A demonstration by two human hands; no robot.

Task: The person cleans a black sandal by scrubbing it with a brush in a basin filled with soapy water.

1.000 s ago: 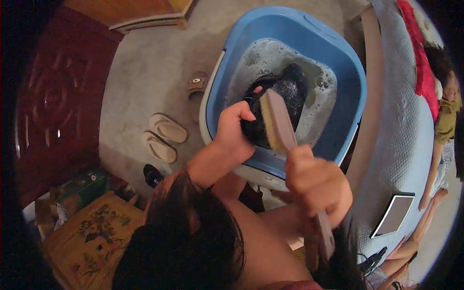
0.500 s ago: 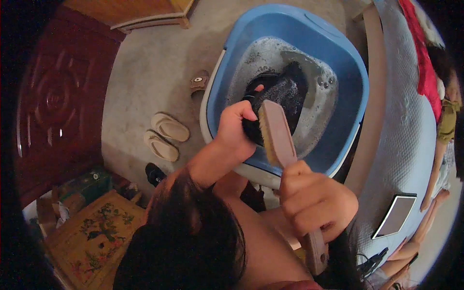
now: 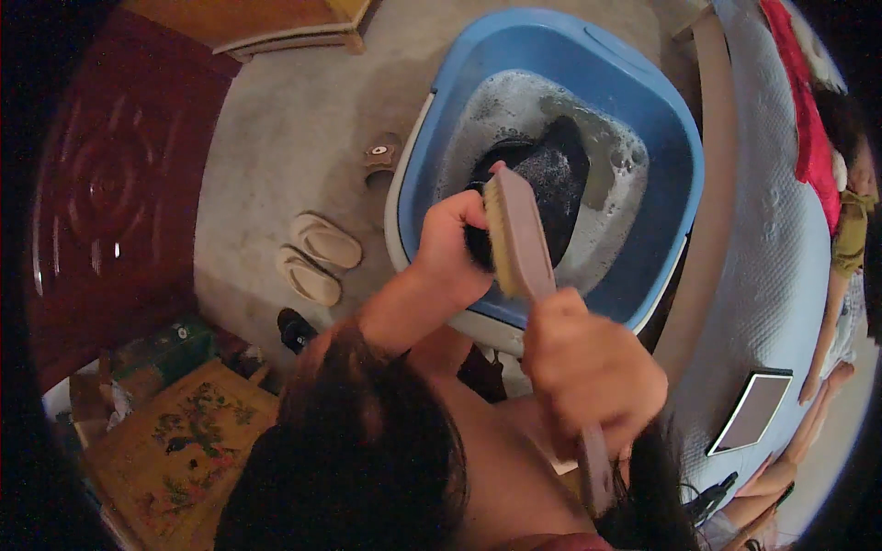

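My left hand is closed around the near left end of a wet black item, perhaps a shoe or a cap; its exact kind is unclear. Suds cling to the item, which lies partly in soapy water inside a blue basin. In my right hand, slightly blurred, is the handle of a pale pink scrub brush. The brush's yellowish bristles face left, close to my left fingers and the black item. Whether they touch the item cannot be made out.
Beige slippers and a brown slipper lie on the floor left of the basin. A bed runs along the right, holding a tablet. People's limbs show at the far right. A painted wooden surface stands lower left.
The brush and my right hand have shifted slightly left and up over the black item. My left hand keeps its grip, almost unmoved.
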